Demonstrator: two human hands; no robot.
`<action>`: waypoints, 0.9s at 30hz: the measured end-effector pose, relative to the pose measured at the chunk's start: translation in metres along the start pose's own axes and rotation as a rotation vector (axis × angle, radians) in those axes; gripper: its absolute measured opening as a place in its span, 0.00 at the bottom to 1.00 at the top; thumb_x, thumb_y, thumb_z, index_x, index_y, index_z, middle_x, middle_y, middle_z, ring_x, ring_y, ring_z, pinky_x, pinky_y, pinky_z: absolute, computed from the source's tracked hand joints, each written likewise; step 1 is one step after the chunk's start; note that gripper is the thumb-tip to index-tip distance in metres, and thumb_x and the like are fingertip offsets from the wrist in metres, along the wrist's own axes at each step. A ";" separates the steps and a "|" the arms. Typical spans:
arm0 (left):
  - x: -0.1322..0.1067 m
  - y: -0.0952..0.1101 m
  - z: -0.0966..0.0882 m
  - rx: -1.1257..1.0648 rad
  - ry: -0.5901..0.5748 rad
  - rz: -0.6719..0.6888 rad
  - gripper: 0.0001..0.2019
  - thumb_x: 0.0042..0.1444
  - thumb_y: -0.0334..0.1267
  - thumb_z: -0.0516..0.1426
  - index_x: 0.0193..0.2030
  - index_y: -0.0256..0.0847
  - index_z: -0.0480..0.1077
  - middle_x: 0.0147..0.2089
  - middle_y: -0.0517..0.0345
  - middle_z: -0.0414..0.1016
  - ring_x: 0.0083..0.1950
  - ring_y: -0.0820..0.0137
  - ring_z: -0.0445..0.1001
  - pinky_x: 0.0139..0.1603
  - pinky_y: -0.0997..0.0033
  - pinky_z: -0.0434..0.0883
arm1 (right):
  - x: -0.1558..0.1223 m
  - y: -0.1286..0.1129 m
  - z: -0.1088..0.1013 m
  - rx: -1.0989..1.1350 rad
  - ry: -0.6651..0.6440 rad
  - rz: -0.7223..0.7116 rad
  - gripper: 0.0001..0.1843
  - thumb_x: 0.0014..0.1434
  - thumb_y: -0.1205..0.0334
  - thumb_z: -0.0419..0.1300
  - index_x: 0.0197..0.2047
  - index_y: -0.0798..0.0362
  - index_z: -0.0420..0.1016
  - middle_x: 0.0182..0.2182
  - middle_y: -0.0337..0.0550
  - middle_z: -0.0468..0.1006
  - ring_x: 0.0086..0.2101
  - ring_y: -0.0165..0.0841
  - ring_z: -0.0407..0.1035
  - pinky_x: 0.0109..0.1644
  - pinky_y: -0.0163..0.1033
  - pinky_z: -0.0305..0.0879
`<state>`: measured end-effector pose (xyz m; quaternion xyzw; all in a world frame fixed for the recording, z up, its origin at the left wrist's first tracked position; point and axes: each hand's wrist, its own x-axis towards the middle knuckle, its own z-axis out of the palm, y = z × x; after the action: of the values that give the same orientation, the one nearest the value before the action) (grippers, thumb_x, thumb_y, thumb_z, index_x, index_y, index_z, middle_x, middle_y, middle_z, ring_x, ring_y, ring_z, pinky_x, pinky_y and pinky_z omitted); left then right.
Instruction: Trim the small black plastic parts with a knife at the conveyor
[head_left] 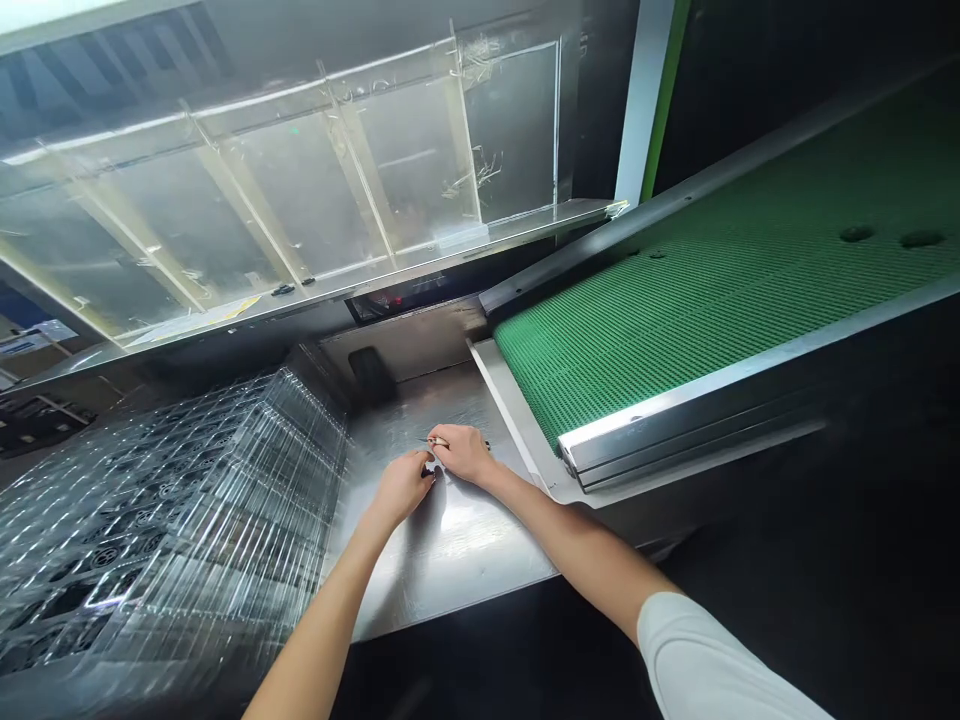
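Right hand [465,452] pinching thin rod [424,440], grip closed; left hand [401,487] curling just beside rod, hold hidden. Both hands working above steel desk [442,545], between clear plastic trays [172,520] and green conveyor belt [712,290].

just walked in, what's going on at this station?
A person in a white sleeve is working at a stainless steel table with both hands together. The right hand seems to pinch a thin item, too small to identify, and the left hand is close beside it. Stacked clear plastic trays lie to the left, and a green mesh conveyor belt runs along the right.
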<state>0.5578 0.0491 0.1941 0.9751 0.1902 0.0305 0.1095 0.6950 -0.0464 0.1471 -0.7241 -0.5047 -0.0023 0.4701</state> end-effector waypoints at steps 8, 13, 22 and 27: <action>0.008 -0.016 -0.008 -1.217 0.180 -0.170 0.28 0.44 0.43 0.71 0.52 0.35 0.76 0.33 0.57 0.78 0.33 0.68 0.76 0.37 0.68 0.75 | 0.003 -0.007 0.001 0.223 0.105 -0.018 0.14 0.66 0.54 0.58 0.49 0.48 0.80 0.34 0.38 0.81 0.34 0.33 0.73 0.40 0.35 0.66; 0.014 -0.018 -0.001 -1.668 0.140 -0.250 0.31 0.40 0.38 0.75 0.53 0.35 0.77 0.39 0.52 0.82 0.33 0.72 0.78 0.39 0.72 0.77 | 0.004 -0.013 0.002 0.378 0.079 -0.055 0.16 0.67 0.51 0.57 0.46 0.50 0.81 0.38 0.42 0.83 0.34 0.33 0.74 0.40 0.37 0.69; 0.029 -0.029 0.024 -1.886 0.083 -0.209 0.23 0.48 0.38 0.72 0.50 0.33 0.77 0.34 0.55 0.79 0.32 0.75 0.76 0.37 0.74 0.74 | 0.007 -0.007 0.010 0.444 0.108 0.076 0.15 0.61 0.48 0.64 0.38 0.52 0.79 0.28 0.38 0.77 0.25 0.30 0.61 0.31 0.36 0.59; 0.028 -0.038 0.024 -1.951 0.155 -0.203 0.18 0.50 0.33 0.67 0.48 0.32 0.76 0.35 0.55 0.77 0.31 0.76 0.74 0.34 0.75 0.71 | 0.007 -0.009 0.009 0.436 0.147 0.127 0.17 0.60 0.45 0.65 0.37 0.52 0.78 0.29 0.39 0.76 0.28 0.31 0.65 0.33 0.36 0.62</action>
<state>0.5725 0.0894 0.1629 0.4314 0.1710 0.2285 0.8558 0.6873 -0.0349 0.1517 -0.6338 -0.4112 0.0837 0.6498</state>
